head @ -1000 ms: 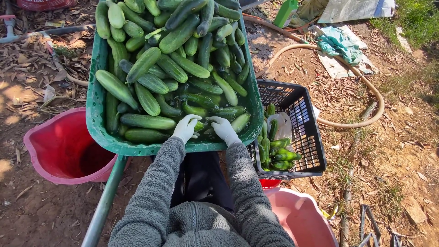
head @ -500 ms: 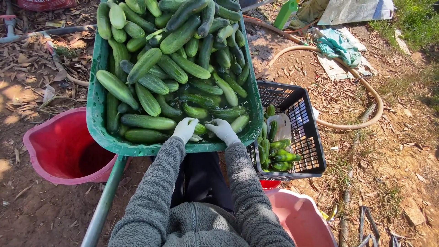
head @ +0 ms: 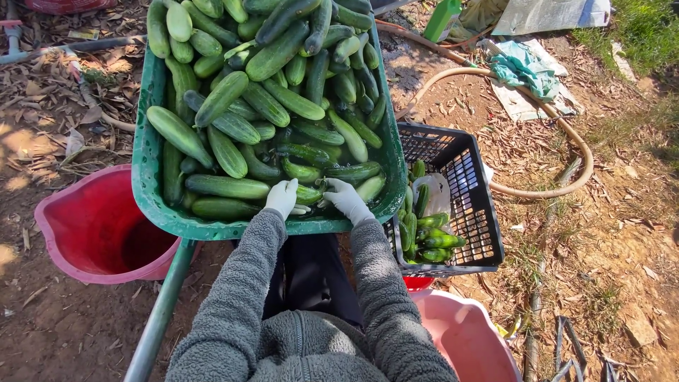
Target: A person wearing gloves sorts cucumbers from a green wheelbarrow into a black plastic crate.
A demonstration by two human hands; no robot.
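Head view: both gloved hands, left hand (head: pixel 282 197) and right hand (head: pixel 345 199), pinch a small cucumber (head: pixel 308 194) between them. It lies crosswise (long axis hand to hand) at the near rim of the green wheelbarrow (head: pixel 145 152).

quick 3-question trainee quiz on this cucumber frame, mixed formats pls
1. True or false: both gloved hands are inside the black crate.
2. What stands to the person's left of the green wheelbarrow tub? A) red tub B) blue barrel C) wooden box
3. What does the black crate hold?

Key
1. False: the left hand and right hand are on cucumbers in the green wheelbarrow tub.
2. A, the red tub.
3. Small cucumbers, in the black crate.
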